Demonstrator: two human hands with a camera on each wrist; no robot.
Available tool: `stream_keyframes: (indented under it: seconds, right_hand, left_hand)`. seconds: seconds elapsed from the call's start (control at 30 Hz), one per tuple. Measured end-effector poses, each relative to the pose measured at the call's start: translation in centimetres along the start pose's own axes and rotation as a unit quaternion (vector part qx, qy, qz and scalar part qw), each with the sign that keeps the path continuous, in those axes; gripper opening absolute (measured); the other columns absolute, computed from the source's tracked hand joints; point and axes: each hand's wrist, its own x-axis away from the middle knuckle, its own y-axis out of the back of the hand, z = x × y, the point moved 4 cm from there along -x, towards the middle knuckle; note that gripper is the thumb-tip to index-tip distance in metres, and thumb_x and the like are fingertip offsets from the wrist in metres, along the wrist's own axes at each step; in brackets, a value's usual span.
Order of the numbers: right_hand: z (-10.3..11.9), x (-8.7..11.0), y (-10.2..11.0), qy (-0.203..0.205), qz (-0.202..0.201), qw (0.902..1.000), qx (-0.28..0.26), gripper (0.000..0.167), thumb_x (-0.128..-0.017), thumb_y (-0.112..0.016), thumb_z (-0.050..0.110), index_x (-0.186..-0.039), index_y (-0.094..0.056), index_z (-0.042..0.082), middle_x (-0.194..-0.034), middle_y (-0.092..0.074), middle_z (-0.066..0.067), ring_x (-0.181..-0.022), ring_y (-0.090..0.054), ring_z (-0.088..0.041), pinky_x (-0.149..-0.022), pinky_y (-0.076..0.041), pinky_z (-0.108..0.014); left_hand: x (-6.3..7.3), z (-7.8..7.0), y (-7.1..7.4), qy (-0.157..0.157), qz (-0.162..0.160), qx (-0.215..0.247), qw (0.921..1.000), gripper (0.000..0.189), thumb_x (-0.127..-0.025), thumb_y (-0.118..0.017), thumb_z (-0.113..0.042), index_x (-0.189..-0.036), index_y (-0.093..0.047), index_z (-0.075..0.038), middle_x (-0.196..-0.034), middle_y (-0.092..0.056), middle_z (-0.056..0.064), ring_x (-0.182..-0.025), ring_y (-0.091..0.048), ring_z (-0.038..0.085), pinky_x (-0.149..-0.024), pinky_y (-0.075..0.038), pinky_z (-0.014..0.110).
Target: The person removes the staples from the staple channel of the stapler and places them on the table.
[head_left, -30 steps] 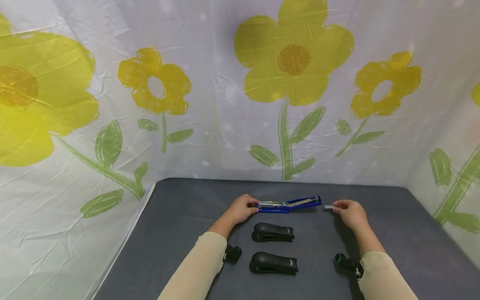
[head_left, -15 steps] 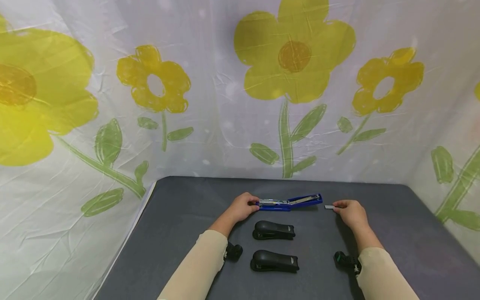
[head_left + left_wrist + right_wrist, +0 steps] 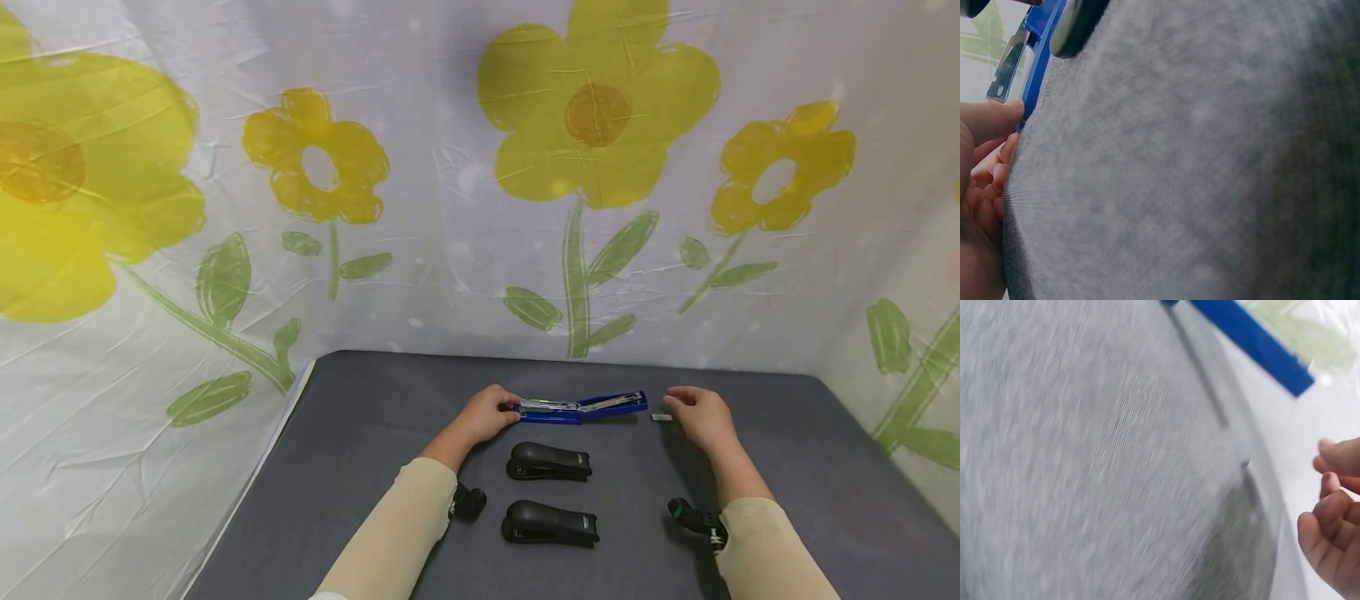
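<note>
A blue stapler (image 3: pixel 551 418) lies at the back of the table with its top swung up on the right, showing the metal inside. My left hand (image 3: pixel 486 414) pinches its left end; in the left wrist view the thumb (image 3: pixel 997 120) lies against the blue base (image 3: pixel 1040 65). A small grey strip, likely staples (image 3: pixel 662 417), rests on the table just right of the stapler. My right hand (image 3: pixel 701 417) hovers beside and above the strip, apart from it. In the right wrist view its fingers (image 3: pixel 1335 515) are loosely bent and hold nothing.
Two black staplers (image 3: pixel 549 462) (image 3: pixel 550 524) lie one in front of the other, nearer me than the blue one. The dark grey table (image 3: pixel 375 467) ends at a white curtain (image 3: pixel 420 275) printed with yellow flowers. A small camera sits on each wrist.
My right hand has let go of the grey strip and lifted slightly off it, leaving it on the table. The left hand and the blue stapler have barely moved.
</note>
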Motion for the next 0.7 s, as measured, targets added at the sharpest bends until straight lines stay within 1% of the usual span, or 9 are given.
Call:
stream_keyframes:
  seconds: [0.07,0.1,0.23,0.33,0.4,0.5,0.53,0.57,0.7]
  right_hand:
    - [0.9,0.0,0.2,0.006,-0.025,0.9997,-0.003,0.049,-0.11,-0.049,0.031,-0.14,-0.057,-0.007,-0.134,-0.057,-0.033,-0.115,-0.058,-0.047,-0.086,-0.051,-0.054]
    - [1.4,0.1,0.2,0.006,-0.036,0.9993,-0.007,0.05,-0.11,-0.048,0.033,-0.14,-0.057,-0.006,-0.134,-0.057,-0.031,-0.116,-0.057,-0.047,-0.088,-0.05,-0.055]
    - [3.3,0.1,0.4,0.009,-0.077,0.9969,-0.012,0.048,-0.11,-0.048,0.035,-0.138,-0.06,-0.003,-0.13,-0.06,-0.027,-0.114,-0.058,-0.043,-0.087,-0.049,-0.054]
    - [4.6,0.0,0.5,0.024,-0.094,0.9952,-0.009,0.046,-0.109,-0.05,0.034,-0.134,-0.063,-0.003,-0.126,-0.063,-0.026,-0.111,-0.059,-0.042,-0.085,-0.049,-0.053]
    - [5.3,-0.1,0.5,0.037,-0.097,0.9946,-0.013,0.045,-0.109,-0.051,0.033,-0.133,-0.064,-0.003,-0.124,-0.064,-0.026,-0.106,-0.06,-0.04,-0.082,-0.049,-0.051]
    - [6.4,-0.1,0.2,0.051,-0.089,0.9945,-0.02,0.045,-0.109,-0.051,0.032,-0.133,-0.065,-0.003,-0.122,-0.064,-0.025,-0.096,-0.062,-0.037,-0.076,-0.05,-0.046]
    - [6.8,-0.1,0.1,0.055,-0.088,0.9944,-0.021,0.045,-0.109,-0.051,0.032,-0.133,-0.065,-0.003,-0.121,-0.064,-0.024,-0.095,-0.062,-0.035,-0.076,-0.05,-0.044]
    - [7.1,-0.1,-0.1,0.055,-0.084,0.9945,-0.029,0.044,-0.109,-0.052,0.032,-0.133,-0.065,-0.002,-0.121,-0.064,-0.024,-0.091,-0.063,-0.035,-0.073,-0.05,-0.042]
    - [8.7,-0.1,-0.8,0.056,-0.068,0.9947,-0.052,0.043,-0.109,-0.053,0.03,-0.135,-0.064,-0.002,-0.119,-0.062,-0.023,-0.082,-0.066,-0.033,-0.068,-0.055,-0.037]
  left_hand:
    - [0.0,0.1,0.0,0.0,-0.002,-0.005,1.0,0.028,-0.099,-0.07,-0.013,-0.125,-0.073,-0.004,-0.107,-0.063,0.006,-0.101,-0.06,0.024,-0.093,-0.049,0.043]
    - [-0.1,0.1,0.0,-0.001,-0.002,-0.006,1.0,0.028,-0.099,-0.07,-0.013,-0.125,-0.073,-0.005,-0.107,-0.063,0.006,-0.101,-0.06,0.024,-0.093,-0.049,0.043]
    - [-0.2,0.2,-0.1,-0.006,0.0,-0.012,0.9999,0.028,-0.099,-0.07,-0.014,-0.126,-0.073,-0.006,-0.107,-0.063,0.005,-0.101,-0.06,0.024,-0.093,-0.049,0.043]
    - [-0.3,0.4,-0.2,-0.008,0.002,-0.008,0.9999,0.028,-0.099,-0.07,-0.014,-0.126,-0.073,-0.006,-0.106,-0.063,0.005,-0.101,-0.06,0.023,-0.093,-0.049,0.043]
    - [-0.4,0.5,-0.2,-0.007,0.002,-0.005,1.0,0.028,-0.099,-0.07,-0.014,-0.126,-0.073,-0.006,-0.106,-0.062,0.005,-0.1,-0.06,0.023,-0.092,-0.049,0.043]
    - [-0.4,0.5,-0.2,-0.006,0.001,-0.003,1.0,0.028,-0.099,-0.07,-0.014,-0.126,-0.073,-0.006,-0.105,-0.062,0.005,-0.1,-0.059,0.023,-0.092,-0.049,0.043]
    - [-0.4,0.5,-0.2,-0.006,0.001,-0.003,1.0,0.028,-0.099,-0.07,-0.014,-0.126,-0.073,-0.006,-0.105,-0.062,0.005,-0.1,-0.059,0.023,-0.092,-0.049,0.043]
    - [-0.4,0.5,-0.2,-0.005,0.001,-0.003,1.0,0.028,-0.099,-0.07,-0.014,-0.126,-0.073,-0.006,-0.106,-0.062,0.005,-0.1,-0.059,0.023,-0.092,-0.049,0.043]
    - [-0.4,0.5,-0.2,-0.005,0.001,-0.006,1.0,0.028,-0.099,-0.07,-0.014,-0.125,-0.073,-0.005,-0.106,-0.063,0.005,-0.101,-0.06,0.023,-0.093,-0.049,0.043]
